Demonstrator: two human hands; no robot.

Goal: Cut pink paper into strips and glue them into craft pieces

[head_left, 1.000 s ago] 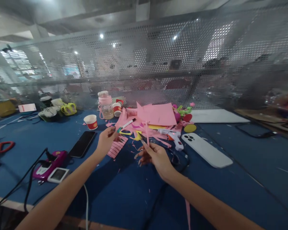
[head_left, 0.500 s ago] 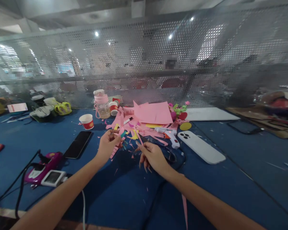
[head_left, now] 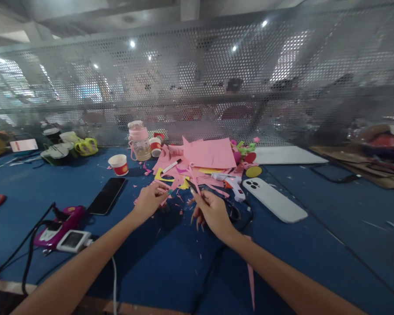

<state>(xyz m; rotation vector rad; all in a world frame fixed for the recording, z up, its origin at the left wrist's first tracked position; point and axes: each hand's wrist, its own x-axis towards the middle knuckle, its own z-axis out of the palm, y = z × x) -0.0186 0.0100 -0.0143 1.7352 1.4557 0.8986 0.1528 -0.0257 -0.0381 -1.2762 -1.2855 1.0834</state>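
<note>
My left hand (head_left: 150,202) is closed in a pinch beside the paper scraps. A small teal bit (head_left: 170,191) shows at its thumb tip, and what the fingers grip is partly hidden. My right hand (head_left: 212,212) pinches a narrow pink paper strip (head_left: 197,187) between thumb and forefinger, its other fingers hanging loosely. A dark pointed thing (head_left: 189,184) shows by the right fingertips; I cannot tell what it is. Just beyond both hands lies a heap of cut pink paper (head_left: 210,153). A white marker (head_left: 171,166) and a yellow cut-out (head_left: 163,176) rest among the scraps.
A white glue gun (head_left: 234,186) and a white phone (head_left: 276,200) lie to the right. On the left are a black phone (head_left: 107,196), a paper cup (head_left: 118,165), a pink-lidded bottle (head_left: 139,142) and a purple power strip (head_left: 61,225) with cables. A perforated metal screen (head_left: 170,87) stands behind.
My left hand has moved slightly down and turned, uncovering more of the marker and yellow cut-out. The strip in my right hand now stands more upright, its top curled.
</note>
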